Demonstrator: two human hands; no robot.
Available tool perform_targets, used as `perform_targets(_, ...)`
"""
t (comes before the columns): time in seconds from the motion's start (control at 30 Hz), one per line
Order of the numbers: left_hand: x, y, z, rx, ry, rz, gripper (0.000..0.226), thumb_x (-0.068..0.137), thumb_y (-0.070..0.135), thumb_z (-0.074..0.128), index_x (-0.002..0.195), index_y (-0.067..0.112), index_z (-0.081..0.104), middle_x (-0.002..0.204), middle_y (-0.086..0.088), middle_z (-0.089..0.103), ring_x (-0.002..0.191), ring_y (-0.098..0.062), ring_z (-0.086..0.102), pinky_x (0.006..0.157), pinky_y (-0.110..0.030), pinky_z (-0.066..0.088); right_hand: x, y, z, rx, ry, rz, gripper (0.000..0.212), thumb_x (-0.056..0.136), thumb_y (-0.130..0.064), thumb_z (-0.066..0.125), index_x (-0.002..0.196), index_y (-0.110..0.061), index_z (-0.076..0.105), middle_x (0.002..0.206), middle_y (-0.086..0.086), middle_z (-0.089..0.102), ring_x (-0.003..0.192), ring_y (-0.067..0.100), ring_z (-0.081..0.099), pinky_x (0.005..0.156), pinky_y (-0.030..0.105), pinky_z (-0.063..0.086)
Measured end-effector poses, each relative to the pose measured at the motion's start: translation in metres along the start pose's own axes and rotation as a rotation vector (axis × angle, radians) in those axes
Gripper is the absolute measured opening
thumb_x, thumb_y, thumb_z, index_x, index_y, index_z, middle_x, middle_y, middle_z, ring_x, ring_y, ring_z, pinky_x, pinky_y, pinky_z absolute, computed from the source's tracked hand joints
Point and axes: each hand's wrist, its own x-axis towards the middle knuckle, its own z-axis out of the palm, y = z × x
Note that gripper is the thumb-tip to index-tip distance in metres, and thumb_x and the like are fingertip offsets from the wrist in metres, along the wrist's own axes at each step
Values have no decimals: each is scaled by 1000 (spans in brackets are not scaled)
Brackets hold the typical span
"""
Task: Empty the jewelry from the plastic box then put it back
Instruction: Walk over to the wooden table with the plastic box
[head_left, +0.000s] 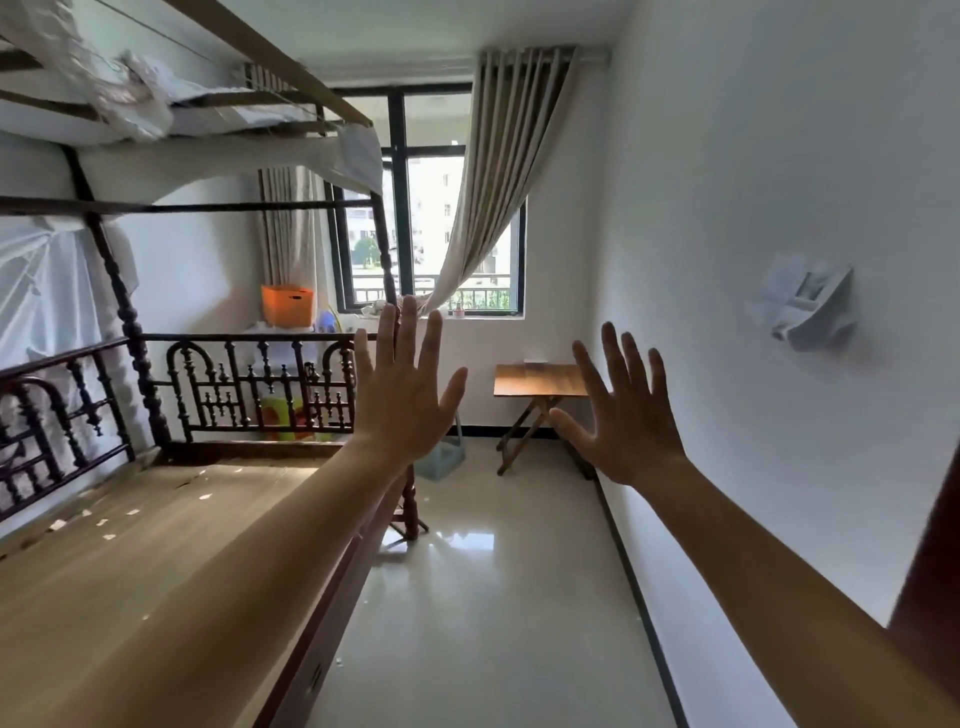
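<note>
With my left hand (402, 400) and right hand (626, 421) raised empty, fingers (410, 332) spread wide, I saw no plastic box, so I could not judge how it would handle.

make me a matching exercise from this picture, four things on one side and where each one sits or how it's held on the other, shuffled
Things:
1. left hand
2. folding table
3. orange box
4. curtain

Places or states:
A. behind the bed rail, near the window
B. against the right wall, below the window
C. raised, fingers spread, holding nothing
D. hanging from the rod, pulled to one side across the window

Pairs: 1-C, 2-B, 3-A, 4-D
</note>
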Motion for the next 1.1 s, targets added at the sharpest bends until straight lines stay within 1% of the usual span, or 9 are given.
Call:
perform_targets(0.13, 43, -24, 91, 7, -19, -27, 78, 94, 61, 15, 157, 15, 14, 165, -16, 4, 152, -35, 4, 120, -59, 5, 53, 11, 87, -1, -11, 4, 88, 90, -69, 38, 159, -23, 7, 166, 15, -3, 152, 38, 7, 120, 60, 10)
perform_targets(0.3, 127, -66, 202, 6, -51, -66, 82, 92, 64, 7, 158, 16, 4, 166, -13, -7, 152, -32, -8, 118, -50, -12, 151, 21, 198, -19, -68, 31, 87, 90, -69, 36, 158, -22, 10, 166, 16, -1, 152, 38, 8, 119, 60, 11)
perform_targets(0.4, 186, -90, 263, 26, -58, -50, 81, 92, 65, 7, 158, 18, 1, 166, -13, -9, 152, -32, -9, 116, -48, -17, 215, 29, 258, -45, -94, 26, 87, 89, -71, 32, 159, -24, 8, 166, 15, -3, 152, 37, 5, 120, 59, 7)
perform_targets(0.47, 222, -104, 309, 18, -70, -49, 81, 92, 65, 8, 158, 18, 0, 165, -12, -11, 152, -32, -11, 116, -50, -16, 253, 35, 297, -35, -97, 56, 87, 90, -72, 31, 159, -25, 5, 166, 13, -6, 153, 36, 2, 121, 58, 5)
perform_targets(0.6, 279, -121, 410, 4, -127, -91, 82, 92, 68, 9, 157, 20, -4, 165, -11, -15, 152, -32, -13, 121, -56, -4, 311, 55, 380, -20, -109, 44, 86, 90, -71, 31, 158, -26, 5, 166, 12, -9, 153, 34, -1, 121, 55, 0)
perform_targets(0.73, 329, -130, 516, -22, -142, -91, 82, 92, 68, 10, 157, 21, -1, 165, -11, -12, 152, -31, -11, 121, -57, -3, 365, 85, 481, 7, -123, 92, 86, 90, -72, 30, 159, -25, 8, 166, 13, -4, 153, 36, 2, 121, 58, 5)
perform_targets(0.8, 358, -132, 571, -7, -165, -87, 81, 92, 68, 7, 157, 21, -5, 165, -12, -12, 152, -32, -11, 120, -59, -1, 394, 101, 534, 0, -149, 95, 86, 90, -73, 25, 159, -25, 6, 166, 14, -5, 153, 37, 2, 121, 59, 5)
perform_targets(1.0, 481, -136, 719, 21, -196, -76, 80, 93, 66, 8, 157, 19, -2, 165, -12, -10, 152, -33, -9, 120, -59, 1, 514, 158, 677, 27, -191, 98, 88, 88, -77, 16, 158, -27, 1, 166, 12, -9, 152, 37, 1, 119, 55, -3)
perform_targets(1.1, 536, -147, 775, 28, -165, -71, 79, 94, 65, 10, 157, 20, 0, 166, -12, -7, 153, -32, -7, 120, -57, -2, 582, 180, 735, 43, -192, 109, 88, 86, -80, 12, 157, -30, -8, 163, 7, -19, 153, 34, -5, 119, 54, -5)
